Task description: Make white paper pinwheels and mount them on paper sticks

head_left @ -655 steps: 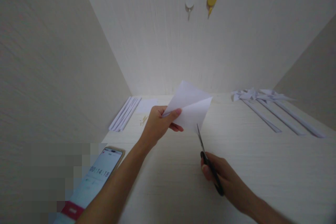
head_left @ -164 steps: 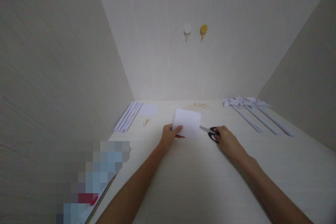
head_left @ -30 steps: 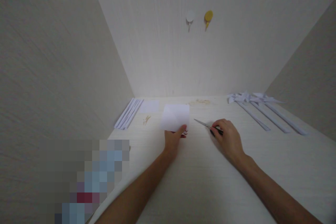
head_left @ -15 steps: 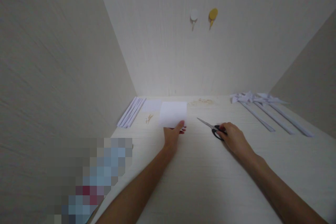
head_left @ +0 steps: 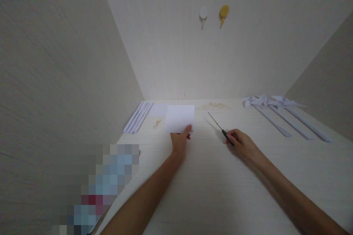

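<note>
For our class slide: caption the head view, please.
Left hand holds white paper; right hand grips scissors over the table.

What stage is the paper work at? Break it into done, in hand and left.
Done: finished paper pinwheels with long stems lie at the far right of the table. In hand: the left hand pinches a white paper square; the right hand holds scissors, blades closed. Left: rolled paper sticks and a spare sheet lie unused at the far left.
</note>
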A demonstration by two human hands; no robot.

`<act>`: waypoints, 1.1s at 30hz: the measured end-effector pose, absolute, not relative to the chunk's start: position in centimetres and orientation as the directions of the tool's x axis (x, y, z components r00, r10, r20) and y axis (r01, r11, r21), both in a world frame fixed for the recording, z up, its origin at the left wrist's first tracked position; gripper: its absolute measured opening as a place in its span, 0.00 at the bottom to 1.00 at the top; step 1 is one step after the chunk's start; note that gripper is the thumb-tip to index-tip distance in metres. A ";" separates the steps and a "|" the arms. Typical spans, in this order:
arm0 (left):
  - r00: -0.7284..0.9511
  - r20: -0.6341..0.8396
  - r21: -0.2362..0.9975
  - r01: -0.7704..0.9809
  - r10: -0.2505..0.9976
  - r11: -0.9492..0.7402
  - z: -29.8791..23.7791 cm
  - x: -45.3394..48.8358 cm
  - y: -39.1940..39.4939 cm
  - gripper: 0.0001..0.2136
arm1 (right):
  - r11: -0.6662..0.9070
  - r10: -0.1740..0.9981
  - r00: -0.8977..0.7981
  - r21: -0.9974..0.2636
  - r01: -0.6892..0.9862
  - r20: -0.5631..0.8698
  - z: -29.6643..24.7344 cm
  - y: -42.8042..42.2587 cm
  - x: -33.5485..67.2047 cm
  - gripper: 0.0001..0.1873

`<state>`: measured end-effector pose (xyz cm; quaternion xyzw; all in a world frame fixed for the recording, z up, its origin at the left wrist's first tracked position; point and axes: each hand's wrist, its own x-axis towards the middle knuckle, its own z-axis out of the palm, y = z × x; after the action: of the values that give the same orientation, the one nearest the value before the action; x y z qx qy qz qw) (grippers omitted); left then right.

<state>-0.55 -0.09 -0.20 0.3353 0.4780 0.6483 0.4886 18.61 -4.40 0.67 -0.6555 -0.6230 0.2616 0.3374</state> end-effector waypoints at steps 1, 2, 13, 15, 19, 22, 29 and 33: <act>-0.304 -0.041 0.946 -0.320 0.952 -0.062 -0.2 -0.6 -0.1 0.10 | 0.007 1.000 0.018 -0.854 0.521 0.019 1.0 -4.6 18.1 0.13; -0.311 -0.051 0.943 -0.328 0.949 -0.056 -0.1 -0.6 -0.1 0.11 | -0.010 0.997 -0.061 -0.911 0.412 -0.039 1.3 -4.8 17.4 0.15; -0.303 -0.088 0.909 -0.414 0.949 -0.048 -0.1 -0.6 0.0 0.09 | -0.135 0.952 -0.263 -0.986 0.096 -0.156 0.8 -7.4 13.0 0.24; -0.305 -0.094 0.898 -0.437 0.948 -0.052 -0.1 -0.6 0.0 0.09 | -0.144 0.941 -0.283 -0.975 0.167 -0.188 1.2 -7.6 12.8 0.26; -0.311 -0.140 0.871 -0.490 0.940 -0.032 0.0 -0.6 0.0 0.09 | -0.148 0.919 -0.319 -0.953 0.263 -0.231 1.6 -7.8 12.5 0.26; -0.308 -0.157 0.855 -0.517 0.938 -0.026 0.1 -0.6 0.0 0.10 | -0.134 0.921 -0.311 -0.941 0.310 -0.234 1.4 -7.8 12.4 0.25; -0.314 -0.161 0.860 -0.510 0.936 -0.023 0.0 -0.6 0.1 0.10 | -0.131 0.922 -0.299 -0.927 0.352 -0.244 0.9 -7.7 12.4 0.24; -0.317 -0.166 0.866 -0.500 0.934 -0.016 0.0 -0.6 0.1 0.10 | -0.107 0.928 -0.294 -0.919 0.379 -0.230 0.5 -7.5 12.5 0.25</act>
<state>-0.61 0.10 -0.02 0.2380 0.4551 0.6719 0.5336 12.55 -7.53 0.48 -0.5322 -0.6137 0.5201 0.2640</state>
